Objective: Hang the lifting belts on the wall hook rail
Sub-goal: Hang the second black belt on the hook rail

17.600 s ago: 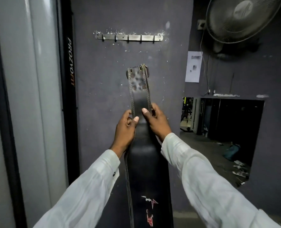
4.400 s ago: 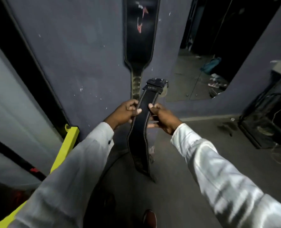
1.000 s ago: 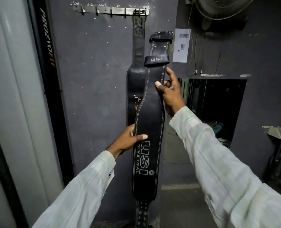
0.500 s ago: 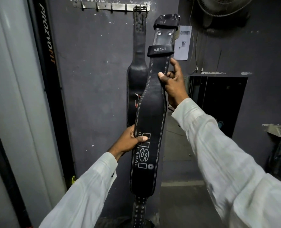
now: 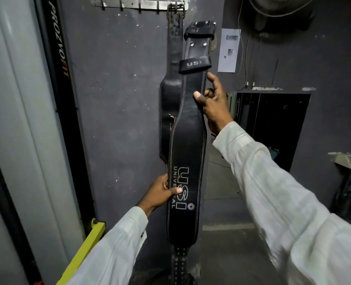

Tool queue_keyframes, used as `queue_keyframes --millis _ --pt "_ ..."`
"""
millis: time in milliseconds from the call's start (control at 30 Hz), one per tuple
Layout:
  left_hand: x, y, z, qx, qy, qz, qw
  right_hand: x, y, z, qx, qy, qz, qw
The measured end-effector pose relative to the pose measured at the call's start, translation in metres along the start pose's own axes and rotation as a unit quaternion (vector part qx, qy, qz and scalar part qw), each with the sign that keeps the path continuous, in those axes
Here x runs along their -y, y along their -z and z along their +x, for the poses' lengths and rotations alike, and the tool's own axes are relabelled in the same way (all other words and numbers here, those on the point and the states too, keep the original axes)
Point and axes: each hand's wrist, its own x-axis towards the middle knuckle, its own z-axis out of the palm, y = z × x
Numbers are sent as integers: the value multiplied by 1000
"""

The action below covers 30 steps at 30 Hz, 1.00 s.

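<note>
I hold a black leather lifting belt (image 5: pixel 188 153) marked "USI UNIVERSAL" upright in front of the dark wall. My right hand (image 5: pixel 213 101) grips its narrow upper part just below the USI loop. My left hand (image 5: pixel 162 192) grips its wide lower part at the left edge. Its buckle end reaches to just below and right of the metal hook rail (image 5: pixel 137 4) at the top of the wall. A second black belt (image 5: pixel 168 108) hangs by its buckle from the rail's right-hand hook, partly hidden behind the one I hold.
A black upright post lettered PROZYOFIT (image 5: pixel 57 58) and a grey column (image 5: pixel 16 120) stand at left. A yellow bar (image 5: pixel 84 249) slants at the lower left. A wall fan (image 5: pixel 281 7), a paper notice (image 5: pixel 229 50) and a dark opening (image 5: pixel 273 128) lie to the right.
The view has tilted slightly, so the belt's buckle end now sits a little lower relative to the rail. Both hands keep the same grips on the belt.
</note>
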Motion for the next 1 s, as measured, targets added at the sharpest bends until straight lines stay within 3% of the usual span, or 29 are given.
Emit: queue_keyframes --millis 200,400,533,667,767,1000 --pt "-7 7 1 32 9 -37 999 -10 6 -15 18 -13 5 1000" --pt "-130 14 39 -98 -141 -126 977 -29 4 -34 57 -43 -14 997" --pt "-191 30 65 -121 -158 -166 966 -44 5 -53 126 -86 -20 988" --pt "-180 31 71 -181 -150 -144 961 -40 21 -58 148 -144 -44 978" --pt "-157 22 64 -144 -148 -136 969 -19 34 -40 112 -149 -37 982" --pt "-124 11 63 -131 -115 -103 979 -14 13 -34 156 -123 -138 970"
